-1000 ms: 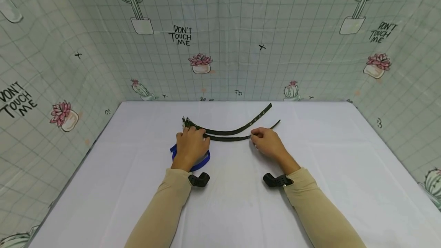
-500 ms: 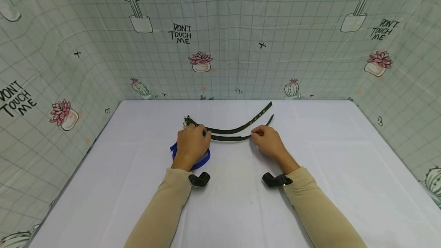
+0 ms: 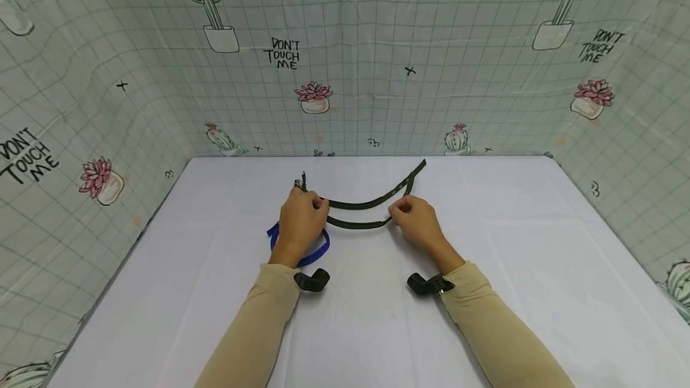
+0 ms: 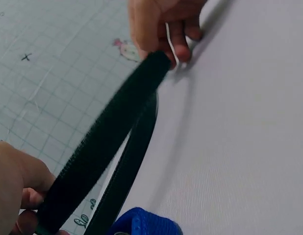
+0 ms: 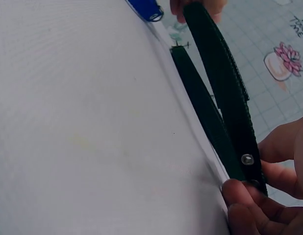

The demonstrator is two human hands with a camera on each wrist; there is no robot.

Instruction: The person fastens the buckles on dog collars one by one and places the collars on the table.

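A dark green strap collar (image 3: 356, 225) spans between the two hands, bowed slightly toward the person. The left hand (image 3: 300, 217) grips its left end, where metal hardware sticks up past the fingers. Its other end is pinched between thumb and fingers of the right hand (image 3: 419, 220), with the tip pointing up beyond them. An eyelet (image 5: 247, 159) shows beside the right fingertips in the right wrist view. Behind it a second dark green collar (image 3: 353, 206) with eyelets lies in a curve on the table, its left end hidden by the left hand.
A blue collar (image 3: 323, 250) lies looped under and beside the left wrist, its metal ring (image 5: 156, 15) showing in the right wrist view. The white table (image 3: 356, 328) ends at a patterned cloth wall (image 3: 372, 76) behind and on both sides.
The nearer green collar's free tip has swung left and now overlaps the rear collar in the head view. Its middle sags closer to the person. Both hands keep hold, moving only slightly.
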